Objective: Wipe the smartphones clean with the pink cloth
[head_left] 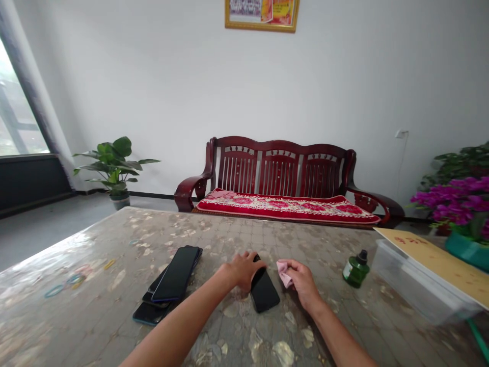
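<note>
A black smartphone (265,293) lies screen up on the patterned tablecloth in front of me. My left hand (243,270) grips its upper part, thumb and fingers across the far end and left edge, hiding some of it. A small pink cloth (284,274) is pinched in my right hand (301,283), just right of the phone and apart from it. Left of my left forearm, several more smartphones (176,275) lie in an uneven stack, dark screens up.
Right of my right hand stands a green bottle (356,269) with a black top. Beyond it sits a clear plastic box (412,285) under a tan folder (431,255), near purple flowers (454,201). Coloured bands (74,279) lie at left. A wooden bench (280,168) stands behind the table.
</note>
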The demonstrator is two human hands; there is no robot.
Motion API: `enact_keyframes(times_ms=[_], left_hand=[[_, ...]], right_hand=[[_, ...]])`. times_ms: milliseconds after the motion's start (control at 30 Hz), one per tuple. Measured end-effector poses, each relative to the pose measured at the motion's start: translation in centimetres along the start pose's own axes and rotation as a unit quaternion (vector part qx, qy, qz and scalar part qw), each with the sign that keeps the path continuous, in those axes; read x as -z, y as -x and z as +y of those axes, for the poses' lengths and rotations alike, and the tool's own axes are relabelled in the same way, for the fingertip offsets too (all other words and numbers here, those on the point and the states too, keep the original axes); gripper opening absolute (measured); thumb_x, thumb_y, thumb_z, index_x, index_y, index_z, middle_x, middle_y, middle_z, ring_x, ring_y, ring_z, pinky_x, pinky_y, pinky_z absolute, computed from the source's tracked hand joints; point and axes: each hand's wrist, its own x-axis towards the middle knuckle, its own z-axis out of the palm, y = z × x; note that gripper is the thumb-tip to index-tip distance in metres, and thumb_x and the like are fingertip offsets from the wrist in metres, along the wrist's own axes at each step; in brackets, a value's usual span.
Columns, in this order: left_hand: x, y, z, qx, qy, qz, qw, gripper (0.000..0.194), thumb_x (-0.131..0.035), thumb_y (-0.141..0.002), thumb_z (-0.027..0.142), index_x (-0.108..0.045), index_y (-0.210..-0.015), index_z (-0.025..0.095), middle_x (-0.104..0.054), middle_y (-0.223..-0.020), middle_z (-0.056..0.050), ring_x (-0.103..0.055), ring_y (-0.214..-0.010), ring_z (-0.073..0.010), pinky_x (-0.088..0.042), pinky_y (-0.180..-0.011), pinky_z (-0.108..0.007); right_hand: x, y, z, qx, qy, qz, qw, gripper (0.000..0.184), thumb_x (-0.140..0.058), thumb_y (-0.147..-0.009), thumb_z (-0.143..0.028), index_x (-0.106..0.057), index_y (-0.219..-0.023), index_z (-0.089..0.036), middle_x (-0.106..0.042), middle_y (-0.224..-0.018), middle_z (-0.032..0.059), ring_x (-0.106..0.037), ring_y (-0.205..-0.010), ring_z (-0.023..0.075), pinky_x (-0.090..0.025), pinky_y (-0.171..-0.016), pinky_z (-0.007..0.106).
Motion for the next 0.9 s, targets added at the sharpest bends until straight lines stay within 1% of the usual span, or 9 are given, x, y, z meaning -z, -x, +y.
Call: enact_keyframes(times_ms=[100,167,233,333,400,500,633,800,900], left_hand=[[0.0,1.3,-0.1,0.079,0.007,-0.009,0.997,0.092,-0.083,-0.051,0.029,-0.048,-0.137,0.031,-0.047,-0.138,-0.017,-0.048,-0.124,-0.0443,-0.048,-0.091,-0.057],[-0.4,2.4,-0.4,0.103,0.045,0.005,0.994,0.089,-0.084,-0.049,0.033,-0.053,-0.133,0.027,-0.049,-0.134,-0.017,-0.048,-0.124,-0.0454,-0.049,-0.090,-0.057],[-1.1,3.6,-0.8,0.113,0.103,0.035,0.988,0.082,-0.082,-0.052,0.035,-0.056,-0.129,0.024,-0.051,-0.130,-0.017,-0.050,-0.121,-0.0420,-0.048,-0.093,-0.052],[-2.5,5.0,-1.2,0.116,0.144,0.067,0.980,0.068,-0.073,-0.064,0.037,-0.056,-0.128,0.020,-0.050,-0.127,-0.014,-0.058,-0.114,-0.0317,-0.048,-0.096,-0.040],[-3.3,5.6,-1.4,0.115,0.168,0.088,0.975,0.064,-0.070,-0.067,0.036,-0.056,-0.127,0.018,-0.050,-0.127,-0.012,-0.060,-0.111,-0.0266,-0.047,-0.097,-0.032],[-4.1,6.0,-1.3,0.126,0.212,0.109,0.963,0.063,-0.074,-0.065,0.033,-0.058,-0.123,0.016,-0.049,-0.126,-0.011,-0.061,-0.109,-0.0250,-0.046,-0.096,-0.029],[-4.3,6.0,-0.7,0.152,0.213,0.109,0.959,0.059,-0.076,-0.065,0.033,-0.059,-0.119,0.016,-0.050,-0.123,-0.012,-0.062,-0.103,-0.0258,-0.048,-0.091,-0.032],[-4.0,6.0,0.3,0.149,0.183,0.135,0.962,0.047,-0.075,-0.072,0.036,-0.062,-0.112,0.015,-0.055,-0.119,-0.012,-0.054,-0.113,-0.0281,-0.043,-0.097,-0.035],[-4.1,6.1,0.9,0.144,0.180,0.145,0.962,0.046,-0.074,-0.076,0.037,-0.062,-0.115,0.015,-0.057,-0.120,-0.013,-0.051,-0.115,-0.0290,-0.042,-0.099,-0.036]], right_hand=[[0.3,0.2,-0.3,-0.014,0.000,-0.006,1.000,0.034,-0.063,-0.057,-0.036,-0.076,-0.081,-0.015,-0.064,-0.058,0.0009,-0.048,-0.048,0.0126,-0.030,-0.043,0.022],[0.3,0.5,-0.6,-0.012,-0.005,-0.020,1.000,0.035,-0.064,-0.058,-0.034,-0.077,-0.085,-0.015,-0.069,-0.069,0.0032,-0.055,-0.057,0.0143,-0.036,-0.048,0.023],[0.2,0.8,-1.0,0.002,-0.011,-0.047,0.999,0.040,-0.067,-0.057,-0.030,-0.077,-0.093,-0.017,-0.073,-0.084,0.0050,-0.062,-0.072,0.0180,-0.046,-0.061,0.026],[-0.4,1.2,-1.0,0.043,-0.002,-0.081,0.996,0.049,-0.071,-0.055,-0.026,-0.075,-0.104,-0.019,-0.074,-0.095,0.0051,-0.065,-0.087,0.0216,-0.050,-0.079,0.032],[-0.9,1.4,-0.7,0.066,0.036,-0.085,0.994,0.048,-0.069,-0.058,-0.027,-0.074,-0.105,-0.019,-0.074,-0.095,0.0053,-0.064,-0.084,0.0216,-0.050,-0.077,0.032],[-1.4,1.6,-0.1,0.105,0.146,-0.080,0.980,0.037,-0.061,-0.067,-0.028,-0.075,-0.100,-0.019,-0.072,-0.095,0.0061,-0.064,-0.080,0.0215,-0.051,-0.073,0.032],[-1.1,2.4,-0.2,0.226,0.326,-0.066,0.915,0.030,-0.054,-0.080,-0.019,-0.074,-0.101,-0.024,-0.069,-0.102,0.0061,-0.061,-0.096,0.0226,-0.046,-0.088,0.035],[-0.8,3.1,-1.1,0.298,0.505,-0.025,0.809,0.027,-0.053,-0.086,-0.009,-0.072,-0.092,-0.026,-0.065,-0.096,0.0055,-0.054,-0.092,0.0237,-0.041,-0.083,0.035],[-1.8,3.3,-1.1,0.307,0.534,-0.029,0.787,0.026,-0.049,-0.090,-0.008,-0.069,-0.086,-0.023,-0.063,-0.093,0.0060,-0.052,-0.089,0.0229,-0.041,-0.081,0.034]])
